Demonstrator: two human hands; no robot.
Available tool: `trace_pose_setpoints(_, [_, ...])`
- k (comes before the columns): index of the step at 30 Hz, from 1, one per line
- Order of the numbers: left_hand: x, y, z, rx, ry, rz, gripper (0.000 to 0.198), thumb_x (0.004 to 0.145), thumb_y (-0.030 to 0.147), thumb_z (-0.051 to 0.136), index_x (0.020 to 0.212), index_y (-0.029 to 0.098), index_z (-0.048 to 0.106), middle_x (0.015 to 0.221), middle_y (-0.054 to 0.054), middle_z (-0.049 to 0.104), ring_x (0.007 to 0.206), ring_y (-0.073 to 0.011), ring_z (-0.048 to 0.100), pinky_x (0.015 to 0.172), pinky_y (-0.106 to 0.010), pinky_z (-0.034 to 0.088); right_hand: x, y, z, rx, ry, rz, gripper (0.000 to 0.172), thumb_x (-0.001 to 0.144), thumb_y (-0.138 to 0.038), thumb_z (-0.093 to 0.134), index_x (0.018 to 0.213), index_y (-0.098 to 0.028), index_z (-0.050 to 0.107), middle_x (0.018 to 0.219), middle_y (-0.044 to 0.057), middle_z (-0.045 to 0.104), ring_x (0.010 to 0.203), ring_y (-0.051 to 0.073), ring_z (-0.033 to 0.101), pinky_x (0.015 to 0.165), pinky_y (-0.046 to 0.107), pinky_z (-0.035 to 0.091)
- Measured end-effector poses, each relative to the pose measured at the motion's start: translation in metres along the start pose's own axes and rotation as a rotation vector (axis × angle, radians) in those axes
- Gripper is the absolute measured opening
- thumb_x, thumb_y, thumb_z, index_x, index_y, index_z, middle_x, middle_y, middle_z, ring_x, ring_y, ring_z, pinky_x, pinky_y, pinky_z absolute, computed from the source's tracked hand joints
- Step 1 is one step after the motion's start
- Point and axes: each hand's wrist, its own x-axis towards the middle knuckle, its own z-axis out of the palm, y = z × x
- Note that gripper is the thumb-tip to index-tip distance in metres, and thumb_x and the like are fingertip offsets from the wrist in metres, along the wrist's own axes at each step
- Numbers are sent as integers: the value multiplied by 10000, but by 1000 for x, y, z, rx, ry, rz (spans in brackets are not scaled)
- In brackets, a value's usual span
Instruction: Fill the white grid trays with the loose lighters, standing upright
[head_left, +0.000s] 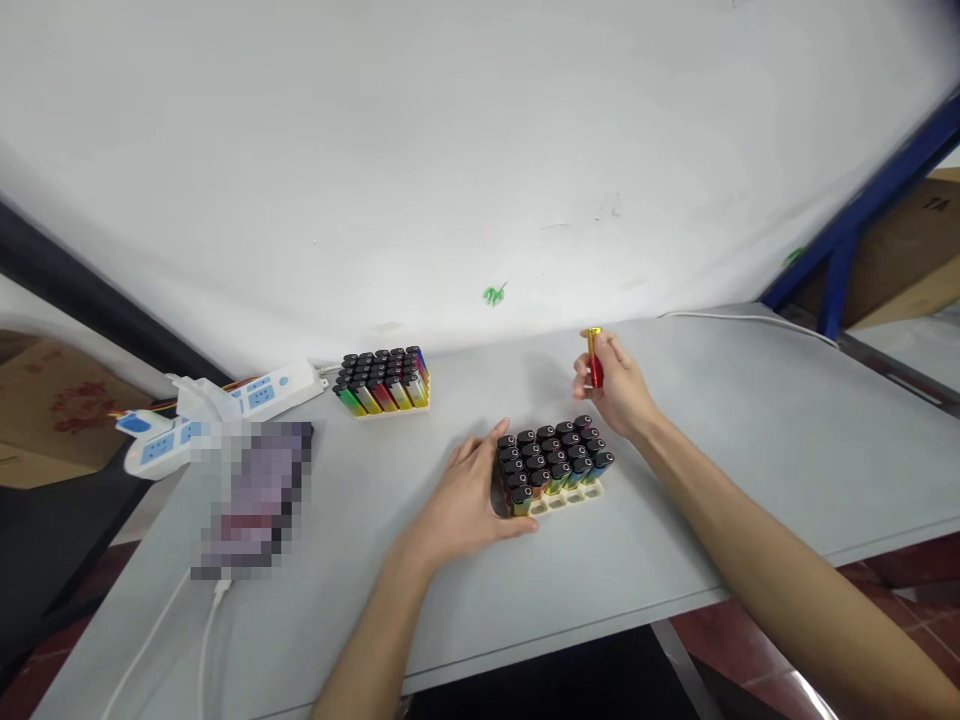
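My right hand (611, 380) is raised above the table and pinches a red-and-gold lighter (595, 362) between thumb and fingers. The lighter is roughly upright, its gold end up. In front of me stands a cream holder (574, 497) packed with several black-topped lighters (556, 460) in shiny colours. Its front row has one lighter at the left, and the slots beside it show bare. My left hand (469, 500) grips the holder's left side, thumb along the front and fingers at the back.
Further back on the left is a second holder full of lighters (384, 382). A white power strip (262, 395) and a blurred-out phone-like device (259, 500) with white cables lie on the left of the grey table (750, 420). A white wall (480, 180) rises behind.
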Motion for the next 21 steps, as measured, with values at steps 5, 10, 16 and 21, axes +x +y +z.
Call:
trace_pose_setpoints(5, [-1, 1, -1, -4, 0, -1, 1150, 672, 542, 791, 1565, 226, 140, 1548, -115, 360, 1423, -345, 299, 1135, -484, 332, -4, 9, 5, -152, -41, 254, 226, 864, -395, 574, 1021, -233, 547, 638, -68, 388, 464, 73, 334, 431, 225, 261])
trace_pose_setpoints(10, [-1, 2, -1, -18, 12, 20, 1134, 671, 520, 799, 1561, 237, 157, 1531, -117, 390, 1400, -346, 337, 1124, -488, 339, -4, -2, -8, -250, -121, 93, 347, 830, -281, 609, 1169, -205, 608, 747, -21, 530, 643, 117, 499, 649, 286, 444])
trace_pose_setpoints(16, [0, 1, 0, 5, 8, 15, 1125, 676, 530, 792, 1560, 239, 160, 1545, -109, 376, 1410, -351, 325, 1125, -490, 337, -7, -21, -25, 54, -54, 18, 305, 787, -362, 721, 1051, -230, 643, 966, 27, 611, 875, 150, 584, 814, 307, 491])
trace_pose_setpoints(21, [0, -2, 0, 25, 17, 24, 1124, 680, 537, 788, 1559, 232, 158, 1540, -111, 382, 1417, -340, 317, 1126, -475, 342, -7, -11, -18, 91, -103, 220, 317, 865, -489, 591, 1066, -243, 586, 823, 10, 564, 638, 122, 518, 534, 260, 426])
